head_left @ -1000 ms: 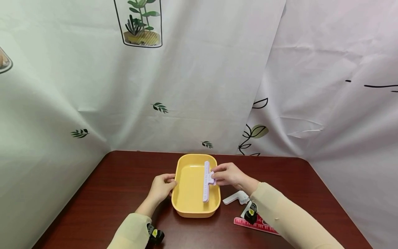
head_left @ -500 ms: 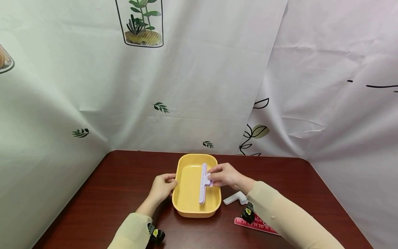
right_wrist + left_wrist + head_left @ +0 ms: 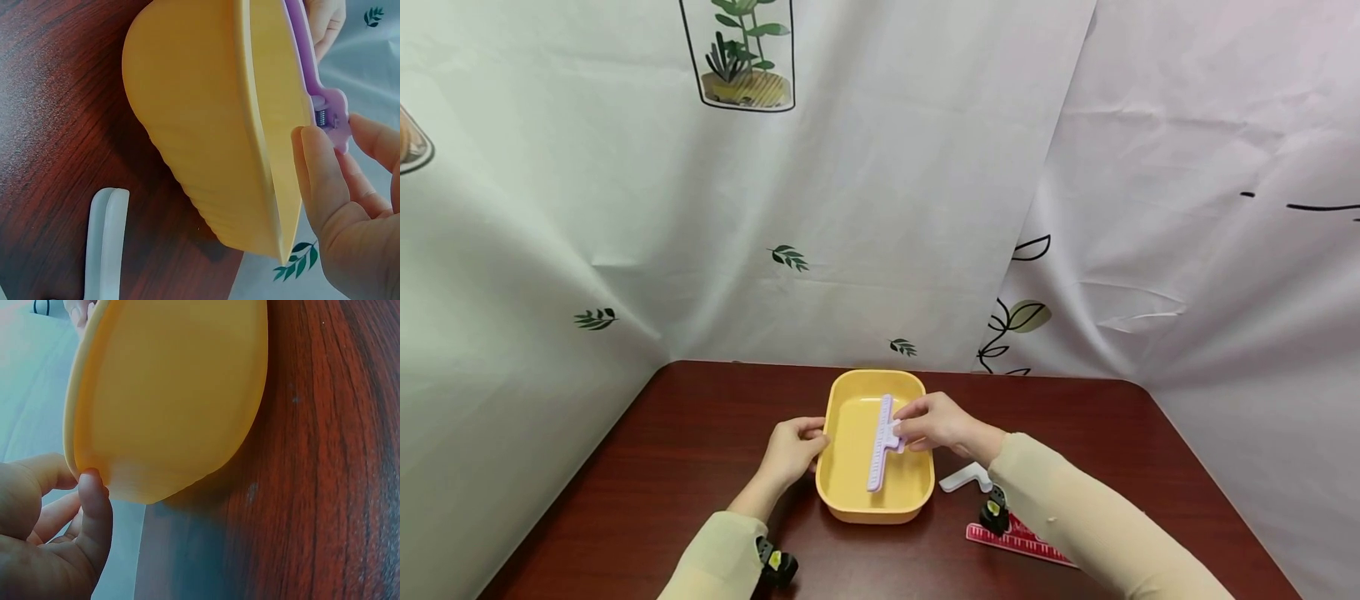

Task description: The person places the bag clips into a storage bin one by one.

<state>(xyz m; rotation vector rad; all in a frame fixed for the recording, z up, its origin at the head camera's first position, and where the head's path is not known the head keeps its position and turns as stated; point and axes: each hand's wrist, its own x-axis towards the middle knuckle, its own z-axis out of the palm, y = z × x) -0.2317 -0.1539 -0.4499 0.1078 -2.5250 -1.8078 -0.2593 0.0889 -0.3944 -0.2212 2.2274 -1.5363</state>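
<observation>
A lilac sealing clip (image 3: 877, 458), long and ruler-like with a spring tab, is in my right hand (image 3: 946, 423). In the right wrist view, thumb and fingers pinch the clip's tab (image 3: 337, 112) beside its small metal spring. The clip's long bar slants over the inside of a deep yellow tray (image 3: 874, 516). At the tray's left side, my left hand (image 3: 788, 454) grips the rim. The left wrist view has the thumb on the inner side of the rim and other fingers outside; the clip is out of sight there.
Right of the tray, on the dark red wooden table (image 3: 700, 467), lies a white angled piece (image 3: 964, 477). A red ruler-marked item (image 3: 1018, 542) is partly covered by the right sleeve. A pale printed curtain (image 3: 880, 208) hangs behind the table.
My right hand has carried the lilac clip leftward, from the tray's right side toward its middle, and the clip has tilted a little. My left hand keeps its hold on the rim.
</observation>
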